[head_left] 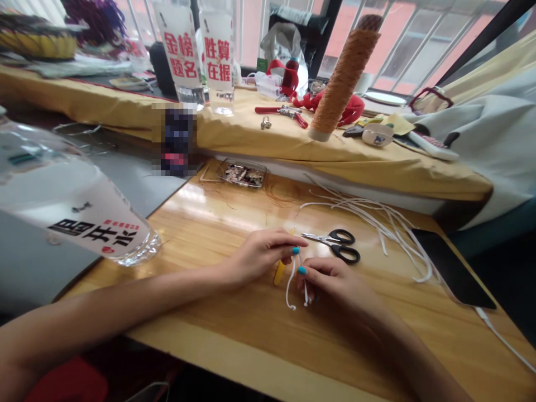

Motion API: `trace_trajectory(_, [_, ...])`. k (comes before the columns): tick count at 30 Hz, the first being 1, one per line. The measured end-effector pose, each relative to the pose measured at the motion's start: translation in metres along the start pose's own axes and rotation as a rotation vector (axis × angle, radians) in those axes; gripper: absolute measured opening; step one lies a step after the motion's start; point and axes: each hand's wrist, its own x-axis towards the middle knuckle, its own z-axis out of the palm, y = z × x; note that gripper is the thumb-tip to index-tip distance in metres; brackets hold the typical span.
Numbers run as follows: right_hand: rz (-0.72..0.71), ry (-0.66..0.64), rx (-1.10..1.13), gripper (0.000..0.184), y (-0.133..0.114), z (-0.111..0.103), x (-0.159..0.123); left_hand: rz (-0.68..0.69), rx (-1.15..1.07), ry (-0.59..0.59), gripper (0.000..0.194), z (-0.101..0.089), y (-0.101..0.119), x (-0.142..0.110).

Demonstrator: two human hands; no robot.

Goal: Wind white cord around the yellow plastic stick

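Note:
My left hand [262,254] rests on the wooden table [234,329], its fingers pinched on a thin white cord [290,282] and a yellow stick-like tool [280,272]. My right hand [335,282] is just to its right, its fingers closed on the same cord, whose looped ends hang down between both hands. Black-handled scissors [339,244] lie on the table right behind my hands.
More white cords [377,218] lie spread at the right beside a black phone [452,268] with a cable. A clear tray of small bits [244,174] sits further back. A big clear bottle [71,201] stands at the left. An orange thread cone [343,78] stands on the yellow-covered ledge.

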Motion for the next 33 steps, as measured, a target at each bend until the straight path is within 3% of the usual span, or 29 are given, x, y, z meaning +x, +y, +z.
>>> trace_trajectory(12, [-0.029,0.008,-0.039,0.034,-0.001,0.005,0.002,-0.063,0.008,0.049,0.015,0.001,-0.003,0.002])
trace_trajectory(18, [-0.145,0.285,-0.318,0.019,0.001,0.025,0.003,-0.023,0.161,0.059,0.018,0.003,-0.003,0.000])
trace_trajectory(22, [-0.107,0.237,-0.244,0.023,0.005,0.026,0.001,0.082,0.249,-0.004,0.024,0.001,-0.010,0.000])
trace_trajectory(27, [-0.055,0.099,-0.096,0.026,0.002,0.015,-0.001,0.365,0.634,-0.197,0.028,-0.008,-0.011,0.001])
trace_trajectory(30, [-0.058,0.075,-0.124,0.029,-0.001,0.011,-0.001,0.404,0.856,-0.291,0.025,-0.011,-0.007,0.000])
trace_trajectory(33, [-0.074,0.081,-0.153,0.030,-0.003,0.010,-0.001,0.381,0.901,-0.319,0.018,-0.010,-0.004,-0.001])
